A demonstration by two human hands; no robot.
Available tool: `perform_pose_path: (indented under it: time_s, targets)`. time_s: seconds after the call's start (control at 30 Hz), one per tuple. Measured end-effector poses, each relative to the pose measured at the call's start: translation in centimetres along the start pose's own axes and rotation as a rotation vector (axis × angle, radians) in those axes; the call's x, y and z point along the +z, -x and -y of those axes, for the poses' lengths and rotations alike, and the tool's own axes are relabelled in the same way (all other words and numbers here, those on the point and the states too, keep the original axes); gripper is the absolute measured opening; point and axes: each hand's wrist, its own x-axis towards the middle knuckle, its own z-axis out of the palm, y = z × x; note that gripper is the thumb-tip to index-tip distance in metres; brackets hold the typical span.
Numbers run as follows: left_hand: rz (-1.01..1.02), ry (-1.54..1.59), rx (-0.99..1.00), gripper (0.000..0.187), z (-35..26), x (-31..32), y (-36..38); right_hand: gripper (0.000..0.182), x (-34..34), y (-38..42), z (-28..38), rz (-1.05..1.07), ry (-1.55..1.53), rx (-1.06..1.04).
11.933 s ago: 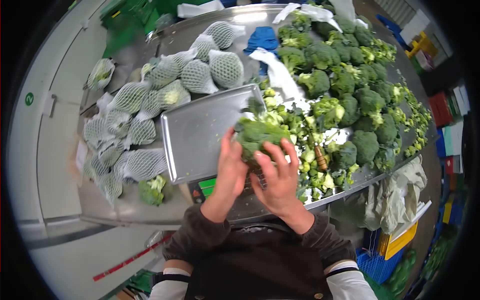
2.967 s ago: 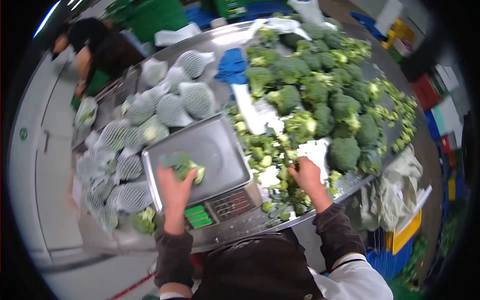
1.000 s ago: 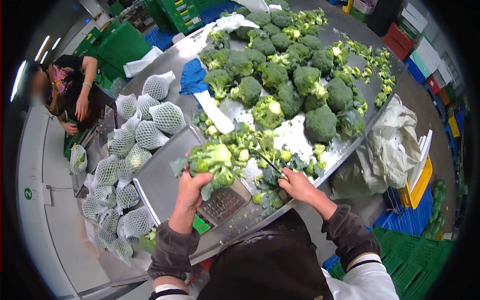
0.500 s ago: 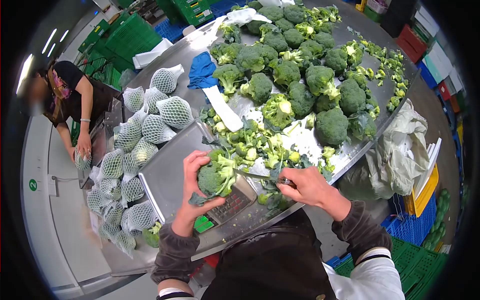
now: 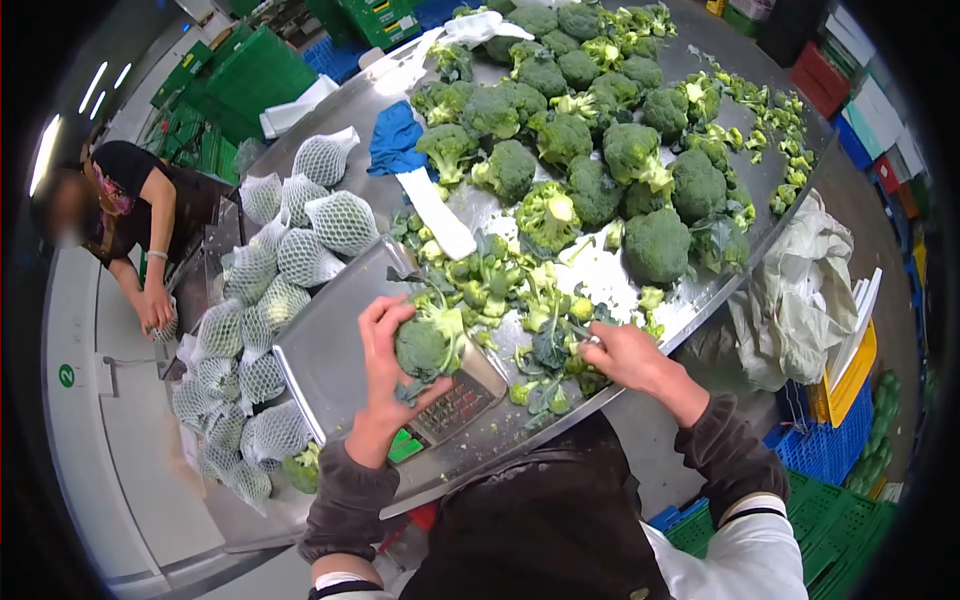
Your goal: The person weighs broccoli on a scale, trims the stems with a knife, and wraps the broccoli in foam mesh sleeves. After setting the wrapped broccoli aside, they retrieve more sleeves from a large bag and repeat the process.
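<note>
My left hand (image 5: pixel 382 375) is wrapped round a broccoli head (image 5: pixel 425 345), its cut stem side turned right. The head is above the metal tray of a weighing scale (image 5: pixel 330 325). My right hand (image 5: pixel 637 362) is closed on the handle of a knife (image 5: pixel 590 338), apart from the broccoli. Its blade is hard to make out against the trimmings. Cut leaves and stem pieces (image 5: pixel 490 290) lie in a heap between and beyond my hands.
Many broccoli heads (image 5: pixel 655 245) are piled at the back. Net-wrapped heads (image 5: pixel 310 258) lie on the left. A blue cloth (image 5: pixel 398 138) and a white strip (image 5: pixel 438 215) lie between. Another person (image 5: pixel 150 205) handles a netted piece at far left. A plastic bag (image 5: pixel 800 290) hangs at right.
My right hand has moved right with the knife, away from the broccoli in my left hand. A leafy piece now lies beside the knife. The left hand has barely moved.
</note>
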Motion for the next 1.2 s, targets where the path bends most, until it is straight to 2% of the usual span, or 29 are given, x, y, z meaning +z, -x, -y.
perform_pose_path:
  time_s: [0.03, 0.07, 0.13, 0.17, 0.3, 0.43, 0.53, 0.6, 0.63, 0.8, 0.87, 0.97, 1.13, 1.2]
  targets:
    - [0.010, 0.031, 0.026, 0.079, 0.1, 0.3, -0.3, 0.030, -0.6, 0.1, 1.2, -0.051, -0.043, -0.136]
    - [0.012, 0.034, 0.035, 0.079, 0.2, 0.6, -0.6, 0.030, -1.2, 0.3, 2.3, -0.062, -0.067, -0.185]
    - [-0.018, 0.052, 0.207, 0.074, 0.5, 1.2, -0.5, 0.030, -2.4, 0.4, 3.3, -0.070, -0.071, -0.296]
    - [-0.032, 0.106, 0.261, 0.066, 1.2, 1.6, -0.2, 0.030, -2.9, 0.4, 3.2, -0.075, -0.075, -0.289]
    - [-0.005, 0.090, 0.337, 0.060, 0.6, 1.5, 0.0, 0.030, -4.0, 0.3, 3.2, -0.031, -0.008, -0.381]
    - [0.051, 0.072, 0.363, 0.062, 0.4, 1.0, -0.1, 0.030, -4.4, 0.3, 3.7, -0.018, 0.004, -0.402]
    - [0.025, 0.060, 0.274, 0.069, -0.5, 1.2, -0.8, 0.030, -4.0, 0.0, 3.1, -0.051, -0.039, -0.409]
    - [0.063, 0.319, -0.360, 0.077, -1.0, 1.0, -0.7, 0.030, -4.3, 0.2, 2.9, 0.005, -0.045, -0.399]
    - [0.032, 0.571, -0.546, 0.079, -2.6, 1.0, -1.6, 0.030, -4.5, 0.2, 2.8, 0.055, -0.051, -0.385]
    - [0.130, 0.335, -0.411, 0.079, -1.8, 1.0, -1.8, 0.030, -4.4, -0.5, 2.4, 0.047, -0.007, -0.423]
    - [0.169, 0.187, -0.179, 0.080, -2.0, 0.9, -2.5, 0.031, -4.8, -0.9, 2.2, 0.076, 0.067, -0.445]
    - [0.245, 0.061, -0.087, 0.080, -2.7, 0.8, -3.3, 0.032, -6.0, -1.6, 2.2, 0.113, 0.101, -0.474]
    - [0.323, 0.061, -0.046, 0.076, -3.3, 1.6, -4.4, 0.030, -6.9, -3.9, 1.1, 0.140, 0.236, -0.547]
    - [0.367, 0.127, -0.131, 0.075, -3.7, 1.9, -4.7, 0.029, -7.2, -4.2, 0.4, 0.100, 0.307, -0.576]
